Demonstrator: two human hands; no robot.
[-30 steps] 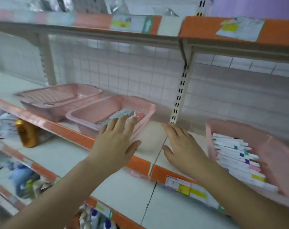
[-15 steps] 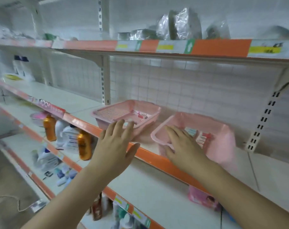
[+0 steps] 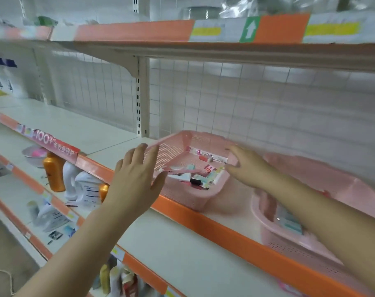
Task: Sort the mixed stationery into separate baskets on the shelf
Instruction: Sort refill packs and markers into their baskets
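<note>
My forearms reach over the orange shelf edge point(image 3: 225, 228), the right one crossing above a second pink basket point(image 3: 353, 187). Just beyond, the basket point(image 3: 171, 151) holding the mixed stationery point(image 3: 199, 174) sits between my hands, its long axis seemingly running away from me, both equally near. My left hand point(image 3: 135, 179) is spread flat at its left rim. My right hand point(image 3: 248, 166) is also open at the right rim, and blur hides whether it touches. Neither holds anything.
</note>
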